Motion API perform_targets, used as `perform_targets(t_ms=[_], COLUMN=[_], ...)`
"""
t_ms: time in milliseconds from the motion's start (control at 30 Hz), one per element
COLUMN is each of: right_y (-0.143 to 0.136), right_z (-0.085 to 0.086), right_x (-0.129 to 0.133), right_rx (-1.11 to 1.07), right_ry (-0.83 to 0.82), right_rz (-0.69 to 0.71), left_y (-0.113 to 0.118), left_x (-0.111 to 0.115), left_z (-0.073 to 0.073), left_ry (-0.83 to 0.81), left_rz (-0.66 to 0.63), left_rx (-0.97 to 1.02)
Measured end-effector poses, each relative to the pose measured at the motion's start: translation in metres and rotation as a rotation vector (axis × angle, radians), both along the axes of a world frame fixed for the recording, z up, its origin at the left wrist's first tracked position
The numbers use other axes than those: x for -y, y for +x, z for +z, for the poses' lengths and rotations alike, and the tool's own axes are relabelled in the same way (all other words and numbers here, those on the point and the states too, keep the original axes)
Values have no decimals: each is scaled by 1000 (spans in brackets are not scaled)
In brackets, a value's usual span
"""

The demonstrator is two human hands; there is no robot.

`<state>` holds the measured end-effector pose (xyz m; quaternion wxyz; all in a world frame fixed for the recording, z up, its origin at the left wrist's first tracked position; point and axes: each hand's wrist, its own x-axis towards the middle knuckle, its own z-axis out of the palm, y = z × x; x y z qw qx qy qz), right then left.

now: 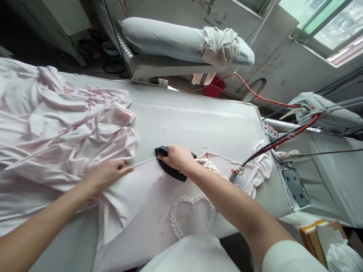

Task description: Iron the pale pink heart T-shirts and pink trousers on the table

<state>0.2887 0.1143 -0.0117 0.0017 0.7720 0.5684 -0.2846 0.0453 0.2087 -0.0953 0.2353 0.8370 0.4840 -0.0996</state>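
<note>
A pale pink garment (147, 204) lies spread over the near side of the ironing table, with a lace-edged heart (172, 219) and faint pink lettering on its front. My right hand (178, 156) is closed round the handle of a black iron (172, 172), which rests on the garment near its far edge. To the left, my left hand (115, 172) pinches that same edge, and the cloth runs taut from its fingers to the iron. Part of the iron is hidden behind my right hand and forearm.
Rumpled pale pink garments (68, 124) are heaped on the left of the table (181, 113). A padded sleeve board (170, 36) stands beyond the far edge. Dark and red hoses (295, 132) hang in from the right, and a red bucket (214, 87) sits behind.
</note>
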Motion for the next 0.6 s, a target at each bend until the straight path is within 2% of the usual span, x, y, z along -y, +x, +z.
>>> perform_targets(t_ms=[67, 100, 167, 200, 267, 333, 367, 433, 500, 533, 600], right_y=[6, 13, 36, 53, 90, 128, 143, 163, 169, 168, 161], right_z=[6, 9, 16, 19, 22, 22, 20, 15, 6, 0, -17], right_x=[-11, -13, -14, -14, -17, -21, -22, -19, -5, 5, 25], right_rx=[-30, -47, -76, -69, -20, 84, 163, 339, 407, 350, 120], right_ry=[-7, -2, 13, 14, -6, -9, 33, 256, 540, 617, 582], right_rz=[65, 69, 31, -1, -53, -67, -68, -33, 132, 302, 742], left_y=[-19, -22, -16, -9, 15, 49, 68, 105, 133, 142, 149], left_x=[-3, 3, 31, 51, 94, 132, 146, 162, 165, 165, 164], left_z=[-5, -6, -4, -1, 2, 4, 5, 7, 10, 12, 15], left_ry=[151, 253, 386, 387, 269, 126, 99, 96, 70, 47, 3], left_rz=[56, 67, 65, 57, 39, -17, -49, -81, -63, -41, -12], left_rx=[82, 166, 380, 489, 642, 674, 646, 490, 290, 217, 168])
